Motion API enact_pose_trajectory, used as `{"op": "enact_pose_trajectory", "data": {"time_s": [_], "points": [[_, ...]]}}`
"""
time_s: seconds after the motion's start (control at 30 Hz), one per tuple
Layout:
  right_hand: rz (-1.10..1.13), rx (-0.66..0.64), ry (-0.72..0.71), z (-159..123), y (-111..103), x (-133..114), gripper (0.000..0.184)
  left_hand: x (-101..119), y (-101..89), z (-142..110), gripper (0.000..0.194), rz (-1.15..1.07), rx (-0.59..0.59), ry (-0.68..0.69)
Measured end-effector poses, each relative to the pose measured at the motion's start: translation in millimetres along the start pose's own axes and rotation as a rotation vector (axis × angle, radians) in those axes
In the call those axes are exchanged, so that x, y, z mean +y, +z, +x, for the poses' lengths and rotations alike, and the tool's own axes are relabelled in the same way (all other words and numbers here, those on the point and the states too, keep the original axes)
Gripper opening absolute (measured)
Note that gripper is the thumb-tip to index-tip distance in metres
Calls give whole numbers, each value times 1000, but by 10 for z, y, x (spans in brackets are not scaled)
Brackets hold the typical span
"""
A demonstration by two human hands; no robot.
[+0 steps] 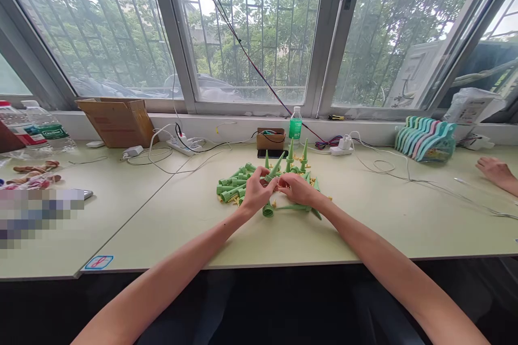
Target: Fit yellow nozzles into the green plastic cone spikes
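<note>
My left hand (258,193) is closed around a green plastic spike (276,166), whose pointed end tilts up to the right. Fingers of my right hand (298,188) are pinched together close beside it; whatever they hold, if anything, is too small and hidden to make out. To the left lies a heap of green plastic tubes (231,190) with small yellow plastic pieces (234,201) among them. Behind my right hand, several green spikes (290,157) stand upright. Below my hands a short green tube (267,209) shows its round opening toward me.
A black phone (273,154) lies before a small brown box (271,139), near a green-labelled bottle (295,125). Cables and a power strip (184,144) run along the windowsill. A cardboard box (121,121) stands left, hangers (426,139) right. Another person's hand (497,172) rests far right.
</note>
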State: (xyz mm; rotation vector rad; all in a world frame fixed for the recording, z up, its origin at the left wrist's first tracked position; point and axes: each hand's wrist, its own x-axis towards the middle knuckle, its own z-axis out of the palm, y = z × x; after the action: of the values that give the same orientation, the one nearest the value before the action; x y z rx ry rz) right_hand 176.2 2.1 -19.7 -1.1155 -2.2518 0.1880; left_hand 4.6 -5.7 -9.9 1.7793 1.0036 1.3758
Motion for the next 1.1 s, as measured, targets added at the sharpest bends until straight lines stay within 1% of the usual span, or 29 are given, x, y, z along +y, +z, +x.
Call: {"op": "enact_pose_trajectory", "data": {"time_s": [0.1,0.2,0.27,0.33,0.43,0.5,0.63,0.77,0.9,1.1], "points": [[44,152,-33,8,-30,-4,5,-1,-2,3,30,-37,-8,-7],[90,322,-80,18,-78,-39,10,-12,-8,12,30,-26,9,-6],[124,399,-96,22,-97,-70,13,-19,-14,20,29,-7,27,2],[164,442,-95,21,-97,-100,15,-24,-19,28,29,2,46,3],[217,466,-70,13,-72,-134,17,-32,-18,35,32,-31,53,-32],[242,461,-43,8,-55,-146,18,-41,-14,36,34,-70,31,-59],[266,455,-11,4,-46,-152,18,-74,-12,38,36,-82,7,-56],[255,469,-14,5,-49,-151,18,-88,-11,37,40,-84,14,-52],[212,474,15,3,-44,-151,20,-56,-8,23,41,-109,-42,-71],[207,481,12,-5,-33,-153,22,-5,-8,10,39,-105,-52,-72]]}}
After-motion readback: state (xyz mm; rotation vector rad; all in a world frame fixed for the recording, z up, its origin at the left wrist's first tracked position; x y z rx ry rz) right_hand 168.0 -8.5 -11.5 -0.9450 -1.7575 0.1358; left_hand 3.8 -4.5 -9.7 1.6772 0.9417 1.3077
